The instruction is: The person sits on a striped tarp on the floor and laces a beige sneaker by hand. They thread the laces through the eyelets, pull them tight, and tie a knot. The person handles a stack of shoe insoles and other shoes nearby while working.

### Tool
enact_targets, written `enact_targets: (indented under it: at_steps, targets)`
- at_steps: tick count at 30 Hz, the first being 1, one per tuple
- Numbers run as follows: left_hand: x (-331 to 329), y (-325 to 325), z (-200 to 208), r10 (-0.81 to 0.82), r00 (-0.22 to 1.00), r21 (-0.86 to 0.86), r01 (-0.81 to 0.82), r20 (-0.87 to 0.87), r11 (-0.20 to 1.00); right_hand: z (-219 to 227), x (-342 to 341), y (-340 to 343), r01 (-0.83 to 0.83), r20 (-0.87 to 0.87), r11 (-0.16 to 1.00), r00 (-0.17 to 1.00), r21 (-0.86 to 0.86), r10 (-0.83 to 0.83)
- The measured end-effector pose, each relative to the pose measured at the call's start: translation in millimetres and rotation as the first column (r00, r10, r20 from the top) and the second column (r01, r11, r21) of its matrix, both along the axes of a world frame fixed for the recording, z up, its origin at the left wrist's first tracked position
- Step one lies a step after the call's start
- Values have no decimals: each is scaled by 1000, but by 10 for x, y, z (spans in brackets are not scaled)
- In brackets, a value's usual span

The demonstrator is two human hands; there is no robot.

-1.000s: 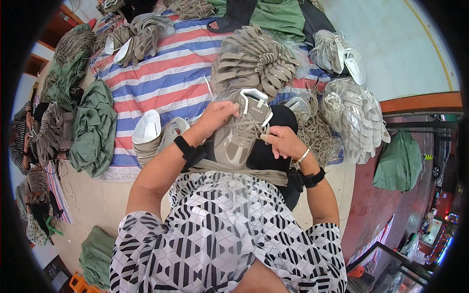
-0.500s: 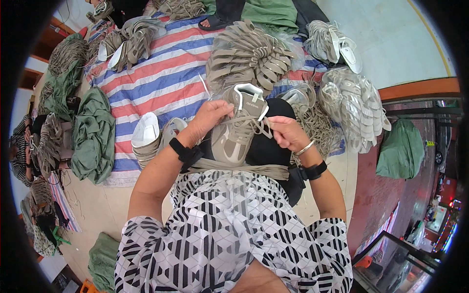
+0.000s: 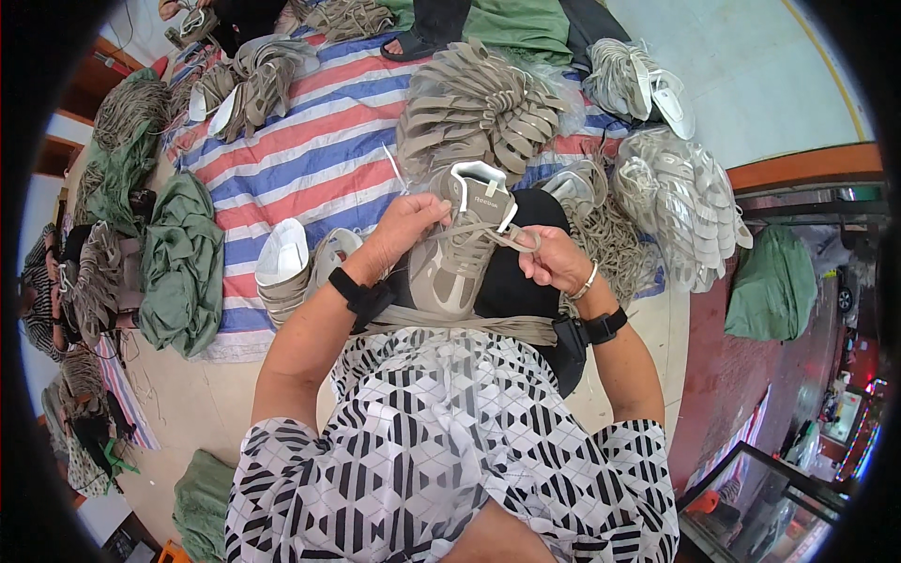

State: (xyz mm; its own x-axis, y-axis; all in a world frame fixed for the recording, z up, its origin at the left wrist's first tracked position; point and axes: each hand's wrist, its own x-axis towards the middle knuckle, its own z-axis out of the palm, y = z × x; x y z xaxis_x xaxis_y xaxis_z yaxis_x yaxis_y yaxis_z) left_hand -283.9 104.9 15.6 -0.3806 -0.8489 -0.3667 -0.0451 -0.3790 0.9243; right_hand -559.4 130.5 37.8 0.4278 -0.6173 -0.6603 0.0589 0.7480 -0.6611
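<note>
A taupe and beige shoe upper (image 3: 445, 275) with a white lining rests on my lap, its toe toward me. My left hand (image 3: 410, 225) is closed at the upper's left side, thumb and finger pinching near the eyelet edge; whether a lace end is in that pinch too is hard to see. On the other side, my right hand (image 3: 559, 260) is closed on the beige shoelace (image 3: 497, 233), which runs from the top eyelets and curves in a loop over the fingers. A bundle of flat beige laces (image 3: 507, 327) lies across my lap.
A striped tarp (image 3: 310, 169) covers the floor ahead. Fanned shoe uppers (image 3: 483, 108) lie just beyond my knees, bagged uppers (image 3: 680, 211) at the right. Stacked uppers (image 3: 282, 267) and green cloth (image 3: 181, 263) are at left. Other people sit at the far edge and far left.
My right hand has shifted slightly right and turned, and the lace now loops around its fingers. The left hand and the shoe upper are nearly where they were.
</note>
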Motion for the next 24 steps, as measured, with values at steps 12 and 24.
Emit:
enact_targets:
  at_steps: [12,24]
  targets:
    - [-8,-19,19,-18,1000,-9,19,17,1000,16,79,7,-40,-79,993,996,-112,31]
    - [3,-12,43,-4,1000,14,4,8,1000,156,141,185,255,-8,962,966,-93,-257]
